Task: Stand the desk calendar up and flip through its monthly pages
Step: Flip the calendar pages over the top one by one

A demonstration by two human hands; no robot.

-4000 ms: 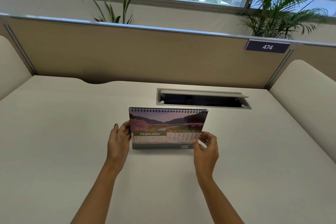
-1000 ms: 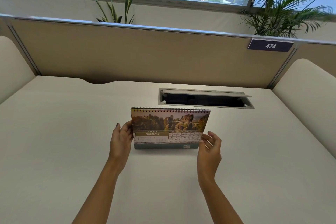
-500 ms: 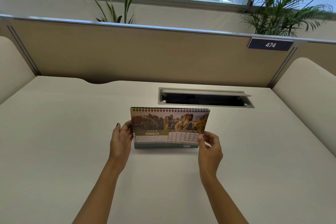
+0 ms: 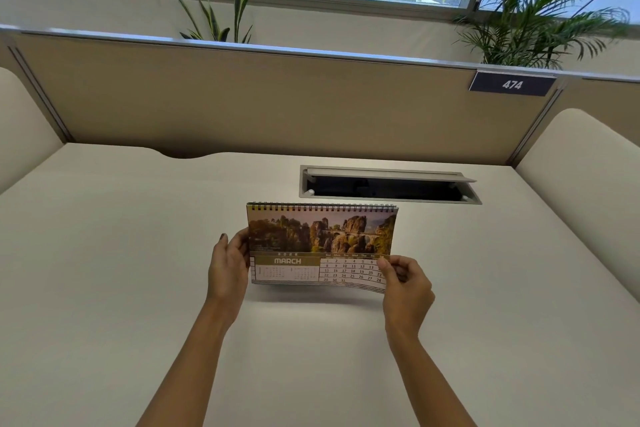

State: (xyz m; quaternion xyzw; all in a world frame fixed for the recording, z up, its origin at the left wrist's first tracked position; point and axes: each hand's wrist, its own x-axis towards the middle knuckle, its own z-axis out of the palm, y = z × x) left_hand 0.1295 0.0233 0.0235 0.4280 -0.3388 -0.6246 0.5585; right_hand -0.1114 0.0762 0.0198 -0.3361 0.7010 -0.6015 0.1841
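On the pale desk [image 4: 138,288], just in front of the open cable tray [image 4: 388,185], the spiral-bound desk calendar [image 4: 322,236] is stood upright with its March page shown. Its left edge is gripped by the left hand [image 4: 227,269]. The page's lower right corner is pinched by the right hand [image 4: 405,282] and lifted away from the base, so that the sheet is bowed.

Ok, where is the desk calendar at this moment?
In the head view the desk calendar stands mid-desk, just in front of the open cable hatch, between the left hand and the right hand, whose fingers pinch the March page.
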